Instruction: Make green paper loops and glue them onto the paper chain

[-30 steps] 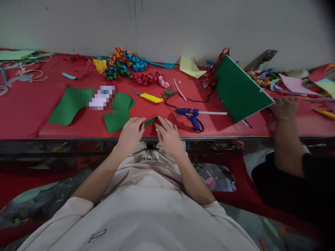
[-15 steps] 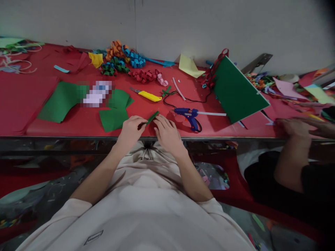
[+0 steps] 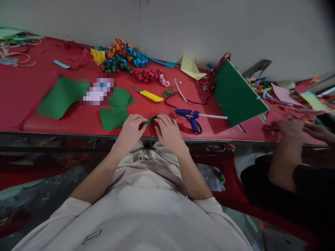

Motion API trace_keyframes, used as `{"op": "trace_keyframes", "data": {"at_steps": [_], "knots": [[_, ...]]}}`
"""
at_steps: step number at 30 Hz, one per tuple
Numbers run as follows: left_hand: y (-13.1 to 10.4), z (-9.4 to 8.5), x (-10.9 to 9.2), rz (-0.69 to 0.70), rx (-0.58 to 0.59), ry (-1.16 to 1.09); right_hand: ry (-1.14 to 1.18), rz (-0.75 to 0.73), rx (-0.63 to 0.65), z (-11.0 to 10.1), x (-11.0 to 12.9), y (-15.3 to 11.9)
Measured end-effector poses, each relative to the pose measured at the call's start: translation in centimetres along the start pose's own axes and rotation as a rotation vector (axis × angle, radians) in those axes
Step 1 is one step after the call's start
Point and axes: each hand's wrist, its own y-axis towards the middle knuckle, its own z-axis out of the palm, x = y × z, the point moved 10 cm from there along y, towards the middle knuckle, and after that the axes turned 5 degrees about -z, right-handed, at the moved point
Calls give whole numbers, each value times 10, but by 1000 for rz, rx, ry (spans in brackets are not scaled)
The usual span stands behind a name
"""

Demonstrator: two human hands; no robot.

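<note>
A narrow green paper strip (image 3: 150, 121) spans the gap between my two hands, just above the front of the red table. Its left end is pinched between the thumb and fingers of my left hand (image 3: 132, 130). My right hand (image 3: 169, 131) has its fingers bent over the other end, which they partly cover. Right of my hands lies a blue glue gun (image 3: 190, 118) with a white glue stick in its back. A yellow utility knife (image 3: 150, 96) rests behind my hands, blade out. Cut green paper (image 3: 113, 118) lies beside my left hand.
A green board (image 3: 238, 94) leans at the right, and paper chains (image 3: 125, 57) lie along the wall. The glue gun's black cord (image 3: 195, 102) loops across the red table (image 3: 78, 123). A co-worker's hands (image 3: 293, 127) are at the far right.
The green strip has turned flatter, and its right end has come under my right fingers. My camera view has shifted slightly. The co-worker's hands at the right have moved a little.
</note>
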Motion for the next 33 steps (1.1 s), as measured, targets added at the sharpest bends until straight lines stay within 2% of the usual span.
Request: {"op": "trace_keyframes", "data": {"at_steps": [4, 9, 11, 13, 14, 15, 17, 18, 20, 22, 25, 28, 33], "knots": [[-6, -1, 2, -88, -13, 131, -42, 29, 1, -2, -1, 1], [-11, 2, 3, -145, -22, 130, -48, 19, -29, -2, 0, -1], [-11, 2, 5, -169, -30, 115, -41, 20, -160, -12, -3, -15], [-10, 2, 6, -183, -29, 80, -29, 99, -399, -34, -16, -44], [-9, 2, 6, -184, -24, 58, -22, 173, -534, -47, -28, -63], [-8, 2, 7, -184, -17, 35, -10, 285, -616, -56, -45, -82], [-7, 2, 8, -189, -10, 0, 8, 487, -680, -67, -79, -109], [-6, 2, 9, -194, -13, -8, 21, 535, -662, -70, -94, -113], [-5, 1, 10, -203, -26, -14, 60, 526, -557, -71, -120, -102], [-5, 1, 10, -204, -34, -16, 131, 469, -367, -61, -140, -79], [-5, 3, 11, -208, -28, -13, 265, 412, -140, -46, -151, -53], [-6, 5, 12, -213, -22, -3, 290, 371, -89, -49, -133, -45], [-7, 4, 13, -216, -28, -23, 306, 211, -9, -52, -70, -39]]}}
